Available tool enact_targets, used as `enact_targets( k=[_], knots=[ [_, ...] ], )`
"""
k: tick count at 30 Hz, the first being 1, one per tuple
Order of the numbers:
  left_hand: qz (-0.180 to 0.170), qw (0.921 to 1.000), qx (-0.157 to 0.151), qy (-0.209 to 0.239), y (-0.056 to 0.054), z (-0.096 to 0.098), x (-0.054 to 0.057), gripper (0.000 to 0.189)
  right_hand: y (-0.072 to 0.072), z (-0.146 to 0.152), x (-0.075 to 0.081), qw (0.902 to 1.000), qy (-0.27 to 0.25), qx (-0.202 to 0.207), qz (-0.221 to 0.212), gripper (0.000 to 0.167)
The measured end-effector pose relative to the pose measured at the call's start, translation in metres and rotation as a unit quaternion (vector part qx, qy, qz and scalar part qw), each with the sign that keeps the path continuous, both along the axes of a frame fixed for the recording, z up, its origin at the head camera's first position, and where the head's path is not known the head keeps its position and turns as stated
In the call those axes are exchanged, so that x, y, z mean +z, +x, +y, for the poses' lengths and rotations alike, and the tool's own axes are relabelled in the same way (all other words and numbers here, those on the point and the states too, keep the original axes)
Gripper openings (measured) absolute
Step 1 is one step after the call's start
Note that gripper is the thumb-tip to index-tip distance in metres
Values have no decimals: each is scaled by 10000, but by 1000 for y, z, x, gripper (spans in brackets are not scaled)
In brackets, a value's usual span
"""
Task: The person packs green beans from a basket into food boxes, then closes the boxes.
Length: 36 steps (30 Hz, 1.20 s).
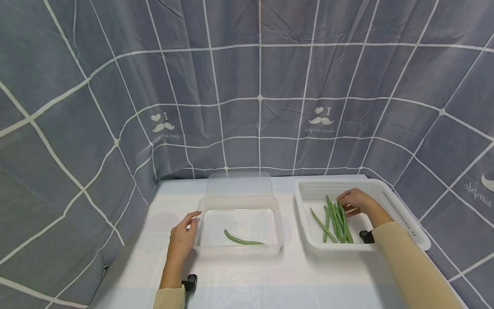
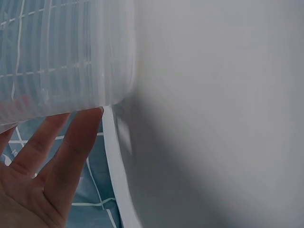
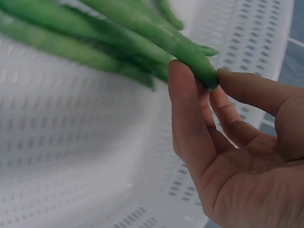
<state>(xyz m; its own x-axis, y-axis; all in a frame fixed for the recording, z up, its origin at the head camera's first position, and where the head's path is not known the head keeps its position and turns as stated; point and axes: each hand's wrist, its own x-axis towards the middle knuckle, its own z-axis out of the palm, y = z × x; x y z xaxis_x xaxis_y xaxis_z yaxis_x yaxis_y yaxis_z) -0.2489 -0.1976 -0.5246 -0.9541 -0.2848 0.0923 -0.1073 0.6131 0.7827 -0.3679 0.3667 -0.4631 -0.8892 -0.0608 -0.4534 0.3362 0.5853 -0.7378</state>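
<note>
My right hand (image 1: 356,201) is over the white basket (image 1: 405,214). Between thumb and fingertips it pinches one end of a green bean (image 3: 190,53), seen close up in the right wrist view. Several more green beans (image 1: 325,225) lie in a loose bunch beside it in the basket. At the left side of a clear plastic container (image 1: 280,231) is my left hand (image 1: 183,236). Its fingers are extended and touch the container's wall, as the left wrist view shows. A single curved green bean (image 1: 241,240) rests on the container's floor.
A clear lid (image 1: 239,182) lies behind the container. Both containers stand on a white table (image 1: 247,274), the basket to the right with a gap between them. A grey curtain (image 1: 239,86) with white lines hangs behind and along both sides.
</note>
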Motion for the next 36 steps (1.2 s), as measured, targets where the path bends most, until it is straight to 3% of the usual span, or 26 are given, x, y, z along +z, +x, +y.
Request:
enact_targets(
  k=[7, 19, 36],
  knots=[
    [75, 10000, 62, 6, 1, -1, 0, 37, -1, -16, 24, 9992, -179, -34, 354, 51],
    [51, 10000, 67, 4, 0, -5, -2, 37, 0, -59, 61, 9943, -459, 475, 834, 56],
    [65, 10000, 46, 26, -1, 0, -1, 35, -4, -166, 86, 9826, -1150, 1025, 1039, 49]
  ],
)
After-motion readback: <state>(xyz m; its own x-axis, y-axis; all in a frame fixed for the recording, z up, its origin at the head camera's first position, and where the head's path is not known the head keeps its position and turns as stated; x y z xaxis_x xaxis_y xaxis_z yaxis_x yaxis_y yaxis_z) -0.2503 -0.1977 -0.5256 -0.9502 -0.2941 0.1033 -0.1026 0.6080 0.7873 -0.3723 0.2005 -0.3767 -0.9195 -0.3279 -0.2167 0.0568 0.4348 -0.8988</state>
